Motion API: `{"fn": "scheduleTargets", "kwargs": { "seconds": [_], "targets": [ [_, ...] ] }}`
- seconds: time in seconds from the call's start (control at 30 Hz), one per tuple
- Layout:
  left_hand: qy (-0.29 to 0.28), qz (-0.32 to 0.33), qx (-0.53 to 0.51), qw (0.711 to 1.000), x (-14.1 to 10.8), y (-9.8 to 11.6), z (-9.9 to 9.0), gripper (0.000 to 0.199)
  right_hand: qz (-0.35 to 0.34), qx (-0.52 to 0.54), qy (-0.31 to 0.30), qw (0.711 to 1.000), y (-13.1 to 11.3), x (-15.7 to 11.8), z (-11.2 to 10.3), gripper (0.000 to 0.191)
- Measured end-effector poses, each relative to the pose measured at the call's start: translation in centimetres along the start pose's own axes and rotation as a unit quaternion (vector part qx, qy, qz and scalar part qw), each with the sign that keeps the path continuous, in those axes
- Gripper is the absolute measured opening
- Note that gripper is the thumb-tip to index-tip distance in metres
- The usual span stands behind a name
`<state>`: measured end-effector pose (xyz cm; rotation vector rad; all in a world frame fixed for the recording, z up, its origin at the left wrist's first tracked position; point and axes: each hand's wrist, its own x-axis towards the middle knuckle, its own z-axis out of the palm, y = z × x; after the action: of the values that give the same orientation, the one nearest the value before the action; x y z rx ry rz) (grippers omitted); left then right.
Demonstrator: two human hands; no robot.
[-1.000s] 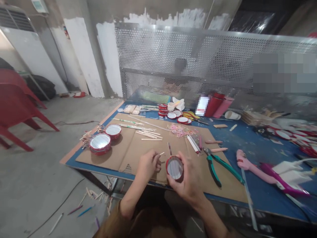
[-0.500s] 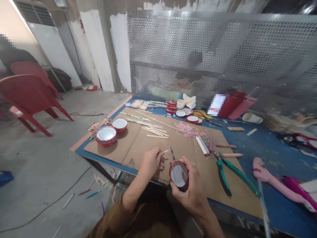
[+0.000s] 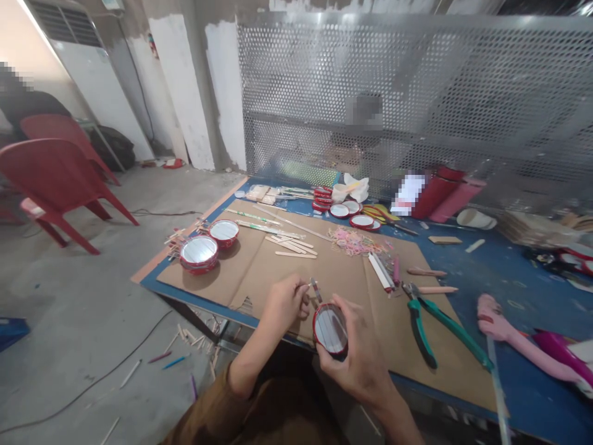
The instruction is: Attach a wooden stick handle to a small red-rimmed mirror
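Note:
My right hand [image 3: 354, 355] is wrapped round a small red-rimmed drum [image 3: 330, 329] with a pale, shiny face turned up toward me. A short dark stick [image 3: 316, 292] sticks out of its far side. To the left, my left hand [image 3: 288, 304] is closed in a pinch, with a small pale stick tip [image 3: 311, 285] showing from its fingers, close to the dark stick. Whether the two touch I cannot tell. Beyond the hands, several flat wooden sticks [image 3: 296, 253] lie on the cardboard sheet [image 3: 259, 278].
Two similar drums [image 3: 199, 252] stand at the left table edge. Green-handled pliers [image 3: 421, 334], a pink glue gun [image 3: 503, 324] and a white-and-red bar [image 3: 380, 272] lie on the right. Pink rubber bands [image 3: 354, 241] are heaped behind. A perforated metal screen [image 3: 296, 80] borders the table.
My right hand has brought the drum slightly left, so its dark stick now stands beside the pale stick tip in my left hand. The left hand has barely moved.

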<state>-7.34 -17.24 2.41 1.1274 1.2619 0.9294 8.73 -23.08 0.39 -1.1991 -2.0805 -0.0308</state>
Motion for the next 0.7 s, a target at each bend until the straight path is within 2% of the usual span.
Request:
{"fn": "scheduleTargets", "kwargs": {
  "seconds": [0.7],
  "targets": [
    [-0.009, -0.002, 0.044, 0.999, 0.04, -0.3, -0.42, 0.016, 0.009, -0.011, -0.02, 1.0, -0.12, -0.08, 0.24, 0.073]
  ]
}}
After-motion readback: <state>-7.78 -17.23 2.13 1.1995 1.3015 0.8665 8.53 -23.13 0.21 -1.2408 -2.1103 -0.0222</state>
